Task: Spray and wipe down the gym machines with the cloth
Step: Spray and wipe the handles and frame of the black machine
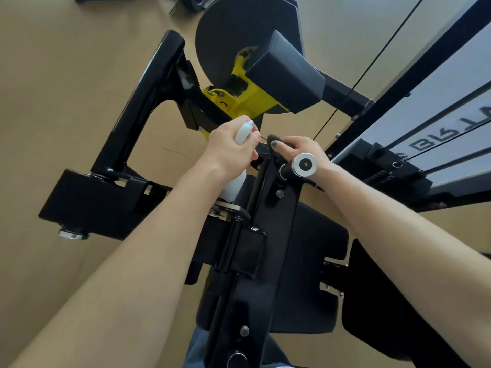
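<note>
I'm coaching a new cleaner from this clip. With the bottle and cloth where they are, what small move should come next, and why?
Probably draw the dark cloth down along the black bar. The right hand already presses it onto the bar's top end, and the left hand holds the white spray bottle right beside that spot, nozzle towards it; whether spray has landed cannot be told.

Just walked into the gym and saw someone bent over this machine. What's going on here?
A person is cleaning a black gym machine. Their left hand grips a white spray bottle, nozzle aimed toward the right hand. Their right hand presses a dark cloth onto the top end of the machine's black arm, just beyond a chrome-capped peg. The yellow adjuster and grey pad farther out are not being touched.
</note>
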Demonstrator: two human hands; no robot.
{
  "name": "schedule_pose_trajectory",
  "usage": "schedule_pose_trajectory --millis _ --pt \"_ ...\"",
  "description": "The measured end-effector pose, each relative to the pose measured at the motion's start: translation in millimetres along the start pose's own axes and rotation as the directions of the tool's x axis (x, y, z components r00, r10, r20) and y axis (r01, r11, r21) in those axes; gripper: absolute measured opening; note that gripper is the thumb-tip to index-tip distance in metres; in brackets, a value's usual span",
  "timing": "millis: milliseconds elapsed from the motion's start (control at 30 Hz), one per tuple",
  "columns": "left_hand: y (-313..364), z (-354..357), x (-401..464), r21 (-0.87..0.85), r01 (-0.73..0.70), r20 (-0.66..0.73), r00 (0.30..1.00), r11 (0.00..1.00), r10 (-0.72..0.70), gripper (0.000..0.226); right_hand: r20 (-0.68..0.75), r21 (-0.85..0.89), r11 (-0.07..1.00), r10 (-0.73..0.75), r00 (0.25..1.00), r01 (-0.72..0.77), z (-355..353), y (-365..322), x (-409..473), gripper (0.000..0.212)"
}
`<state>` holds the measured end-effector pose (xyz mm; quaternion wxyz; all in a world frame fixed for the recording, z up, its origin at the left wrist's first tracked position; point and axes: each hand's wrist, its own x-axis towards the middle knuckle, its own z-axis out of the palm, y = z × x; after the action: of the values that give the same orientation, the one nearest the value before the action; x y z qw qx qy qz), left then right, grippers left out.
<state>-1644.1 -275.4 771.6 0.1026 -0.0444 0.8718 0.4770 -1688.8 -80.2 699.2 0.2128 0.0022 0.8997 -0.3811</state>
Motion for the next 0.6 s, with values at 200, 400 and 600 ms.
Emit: schedule_pose_trajectory --millis 200,400,600 --pt "22.4 -2.2 -5.6 -0.047 -0.15 -0.064 0.987 0.988 0.147 0.021 -0.411 0.565 0.822 0.358 0.838 -0.074 51.5 8.4 -50.2 0.024" --pt "57.7 -1.0 -15.2 -0.078 -0.22 -0.194 0.96 0.972 0.202 0.015 -0.447 0.58 0.807 0.431 0.784 -0.112 90.4 -6.7 -118.8 0.036" --pt "68.7 7.9 -31.3 -0.104 -0.184 -0.231 0.96 0.977 0.157 0.016 -0.412 0.607 0.791 0.4 0.818 -0.081 131.9 2.1 -181.8 0.049"
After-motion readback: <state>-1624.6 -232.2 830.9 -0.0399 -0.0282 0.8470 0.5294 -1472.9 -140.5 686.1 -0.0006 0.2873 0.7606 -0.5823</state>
